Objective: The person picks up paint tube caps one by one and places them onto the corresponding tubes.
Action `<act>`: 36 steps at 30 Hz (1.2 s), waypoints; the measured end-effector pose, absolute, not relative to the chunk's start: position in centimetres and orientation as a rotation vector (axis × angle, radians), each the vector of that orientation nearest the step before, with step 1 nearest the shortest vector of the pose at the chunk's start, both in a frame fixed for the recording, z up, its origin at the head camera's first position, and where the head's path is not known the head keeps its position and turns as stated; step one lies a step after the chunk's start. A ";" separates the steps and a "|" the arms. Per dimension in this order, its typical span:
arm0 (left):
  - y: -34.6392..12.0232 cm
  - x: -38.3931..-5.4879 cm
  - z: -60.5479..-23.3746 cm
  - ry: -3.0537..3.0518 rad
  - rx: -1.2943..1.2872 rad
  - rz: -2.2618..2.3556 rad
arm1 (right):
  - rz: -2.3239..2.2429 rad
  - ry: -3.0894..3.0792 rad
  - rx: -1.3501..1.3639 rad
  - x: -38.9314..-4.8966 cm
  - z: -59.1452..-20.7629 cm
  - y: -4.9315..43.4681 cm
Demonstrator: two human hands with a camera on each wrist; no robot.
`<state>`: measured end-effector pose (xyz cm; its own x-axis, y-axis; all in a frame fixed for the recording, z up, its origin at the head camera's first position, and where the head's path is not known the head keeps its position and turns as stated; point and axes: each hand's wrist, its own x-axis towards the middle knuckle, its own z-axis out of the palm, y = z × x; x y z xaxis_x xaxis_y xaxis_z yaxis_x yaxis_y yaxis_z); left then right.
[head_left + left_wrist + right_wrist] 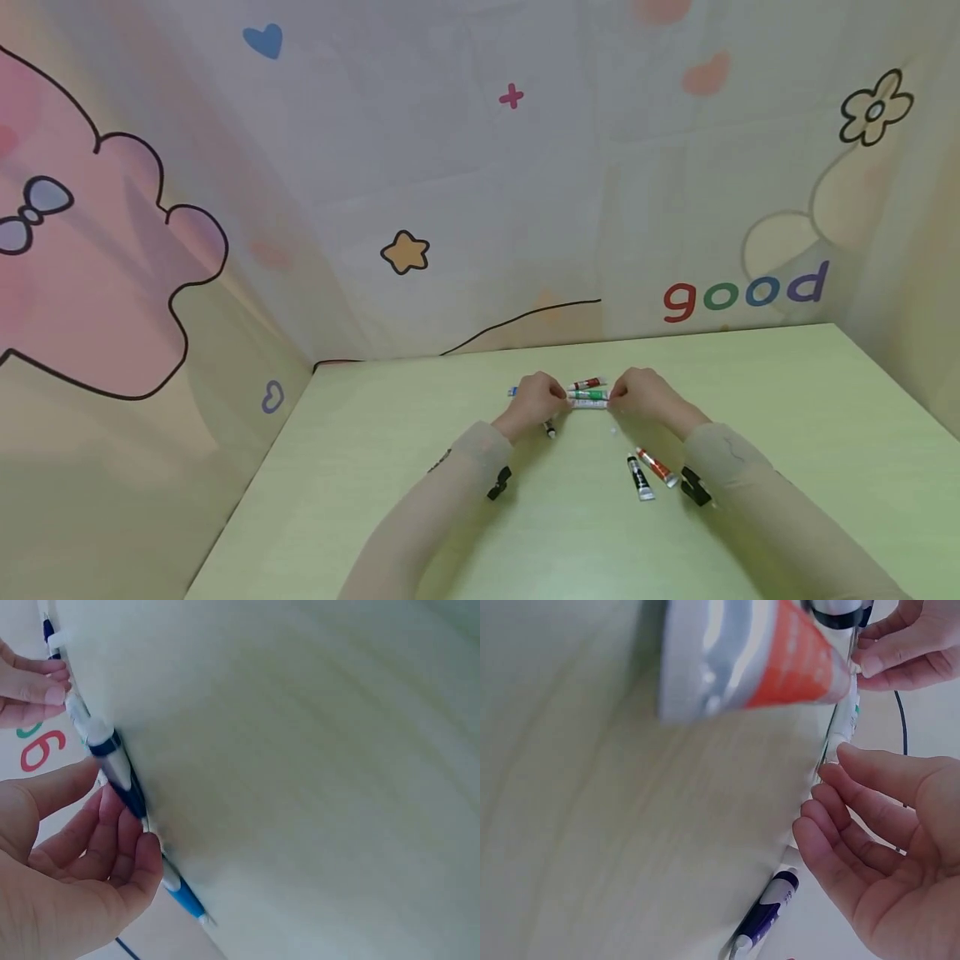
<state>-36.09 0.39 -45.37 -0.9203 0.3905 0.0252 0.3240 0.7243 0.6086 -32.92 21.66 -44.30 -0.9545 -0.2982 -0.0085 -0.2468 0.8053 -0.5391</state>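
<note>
A pale printed backdrop (562,183) fills most of the head view, carrying the word "good" (746,290) in lower-case letters: red g, green o, blue o, purple d. Below it spreads the light yellow-green worktop (360,467), with two long cream sleeves (757,483) reaching across it.

The left hand (534,402) and right hand (648,398) face each other near the worktop's far edge. Each pinches one end of a white paint tube (589,404) between thumb and fingertips; the hold at both ends probably serves to keep so small a tube steady and straight.

That tube lies just beside a green tube (588,394), with a red tube (587,383) slanting behind it. The near-parallel lie of white and green looks deliberate. Nearer the person, an orange tube (657,467) and a black tube (640,477) lie loosely side by side, perhaps left there so as not to crowd the hands. A dark navy tube (124,780) sits by the left wrist, a blue tube (513,391) beyond that hand, and a purple tube (765,913) near the right hand. Pale print marks several labels, but no brand can be read.

Smallest is a whitish bit (613,432), possibly a cap, near the right hand.
</note>
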 end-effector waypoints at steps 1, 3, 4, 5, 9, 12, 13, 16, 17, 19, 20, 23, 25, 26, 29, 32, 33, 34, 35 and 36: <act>0.1 -36.1 -45.3 2.819 0.596 0.948 | -0.845 2.894 -0.435 -32.9 -44.2 21.6; -0.5 -36.2 -45.0 2.823 0.626 0.900 | -0.844 2.897 -0.438 -32.7 -44.0 21.7; -0.8 -36.3 -44.8 2.822 0.636 0.872 | -0.846 2.896 -0.442 -32.6 -43.8 21.7; -1.1 -36.3 -44.6 2.819 0.647 0.847 | -0.849 2.896 -0.444 -32.4 -43.7 21.8; -2.3 -36.8 -44.2 2.753 0.738 0.796 | -0.852 2.891 -0.458 -31.8 -43.0 22.1; -3.1 -37.2 -44.4 2.702 0.824 0.743 | -0.863 2.859 -0.480 -31.4 -42.6 22.3; -3.4 -37.2 -44.4 2.688 0.844 0.721 | -0.864 2.844 -0.490 -31.3 -42.5 22.2; -3.8 -36.9 -44.3 2.658 0.885 0.663 | -0.870 2.784 -0.489 -31.0 -42.5 22.0; -3.8 -36.8 -44.3 2.647 0.895 0.649 | -0.866 2.767 -0.486 -30.9 -42.5 21.9; -3.9 -36.7 -44.3 2.632 0.914 0.629 | -0.852 2.742 -0.480 -30.7 -42.5 21.6; -3.9 -36.6 -44.3 2.631 0.928 0.613 | -0.847 2.733 -0.470 -30.6 -42.6 21.5; -3.9 -36.5 -44.3 2.646 0.973 0.543 | -0.831 2.725 -0.483 -30.3 -42.6 21.2; -4.0 -36.5 -44.3 2.657 0.993 0.504 | -0.820 2.725 -0.486 -30.2 -42.7 21.0; -4.0 -36.5 -44.3 2.660 1.001 0.495 | -0.816 2.726 -0.486 -30.1 -42.8 21.0; -4.3 -36.5 -44.4 2.670 1.000 0.490 | -0.808 2.734 -0.490 -30.0 -42.9 20.9; -4.5 -36.3 -44.5 2.671 0.964 0.527 | -0.807 2.742 -0.480 -29.8 -43.1 20.8; -4.6 -36.3 -44.5 2.670 0.950 0.542 | -0.807 2.743 -0.480 -29.8 -43.2 20.8; -4.7 -36.3 -44.6 2.666 0.940 0.556 | -0.807 2.745 -0.482 -29.7 -43.2 20.8; -4.7 -36.2 -44.7 2.661 0.932 0.574 | -0.807 2.746 -0.480 -29.7 -43.3 20.8; -4.7 -36.2 -44.7 2.657 0.924 0.586 | -0.807 2.747 -0.480 -29.7 -43.3 20.7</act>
